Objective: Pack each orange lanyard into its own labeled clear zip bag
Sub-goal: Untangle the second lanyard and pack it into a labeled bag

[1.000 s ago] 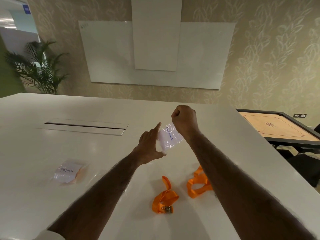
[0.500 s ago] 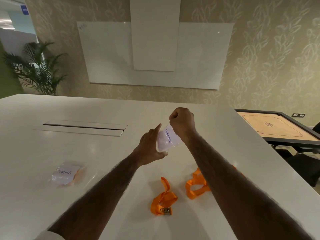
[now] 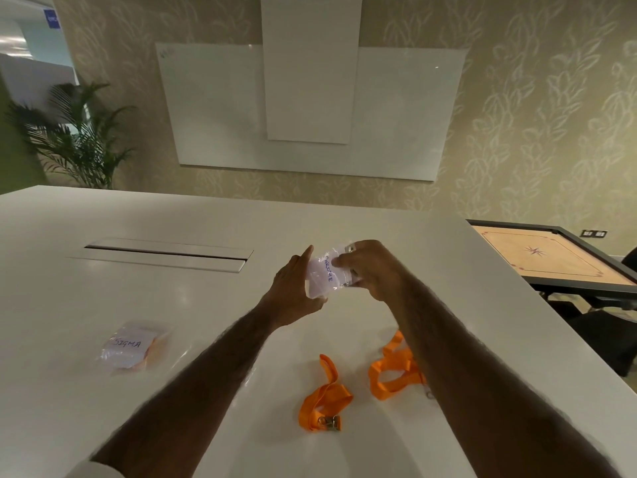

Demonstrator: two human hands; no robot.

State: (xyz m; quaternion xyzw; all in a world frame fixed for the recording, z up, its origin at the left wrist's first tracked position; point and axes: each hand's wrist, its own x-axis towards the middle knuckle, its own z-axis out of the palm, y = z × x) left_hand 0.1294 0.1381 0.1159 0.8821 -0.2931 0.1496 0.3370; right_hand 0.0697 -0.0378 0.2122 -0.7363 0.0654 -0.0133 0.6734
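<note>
Fingers (image 3: 305,257) of left hand (image 3: 293,294) pinched the left edge of the CHROME zip bag (image 3: 325,274), index stretched up along it. Right hand (image 3: 370,270) fingers curled on its right edge.

Nearest, centre: clip lanyard (image 3: 324,398), loose on the table (image 3: 103,298). Just right of it: second lanyard (image 3: 389,372), partly under the right forearm, so a careless reach could drag it toward the right edge.

Farther left: SIGMA bag (image 3: 132,348), orange already inside.

Farthest: CHROME zip bag held off the table; couldn't tell if the zip was open. Risks: film slipping from the pinch, webbing bunching at the mouth, clip snagging the zip.
</note>
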